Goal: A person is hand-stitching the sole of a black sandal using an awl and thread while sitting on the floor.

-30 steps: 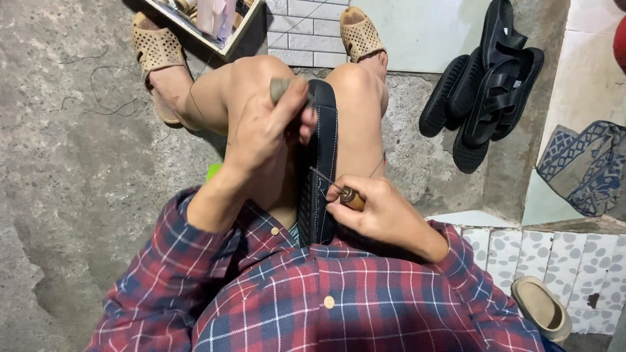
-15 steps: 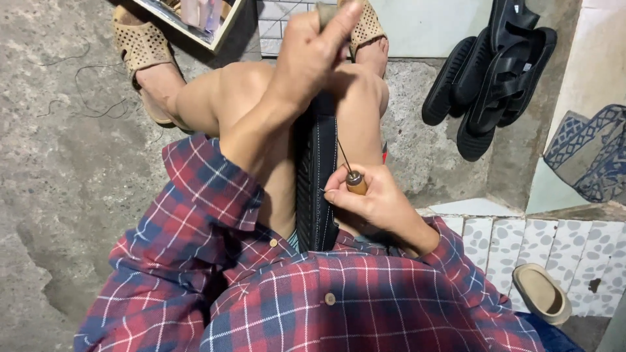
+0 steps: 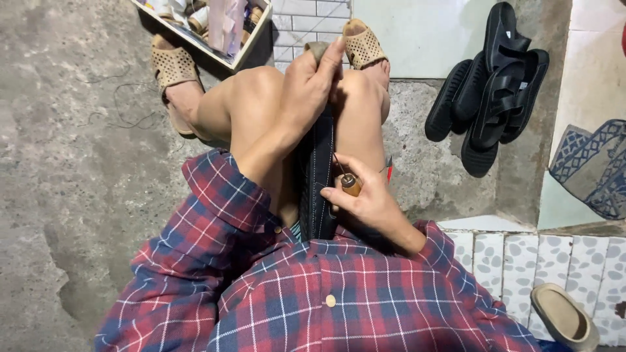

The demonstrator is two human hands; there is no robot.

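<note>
A black sandal (image 3: 317,176) is clamped upright between the bare knees, centre of frame, sole edge w/ a row of light stitches turned toward the camera.

Left hand (image 3: 306,88) is curled shut over the sandal's top end, just above centre; a small greyish lump (image 3: 317,49) is pinched betw. thumb and fingertips, what it is can't be told. Right hand (image 3: 365,199), right of centre, is closed round a small brown wooden-handled awl (image 3: 350,182); the thin metal tip is laid against the sandal's right edge. A red-tipped tool (image 3: 389,169) is seen just beyond the right hand, partly hidden.

Vs. half a sec ago: the left hand is lowered from the very top edge of the frame and is now set on the sandal's end; right hand and awl are kept at abt the same spot on the edge. Camera is tilted slightly, so more floor is shown at top.

Packages etc.: an open shallow box (image 3: 251,49) at upper left, light rim, filled w/ small pale bottles and a pinkish packet, labels too small to read. Black sandals (image 3: 492,85) are piled at upper right. A patterned blue-grey bag (image 3: 596,166) is at the right edge. A tan shoe (image 3: 564,316) is at lower right on pebble-patterned tile.
</note>
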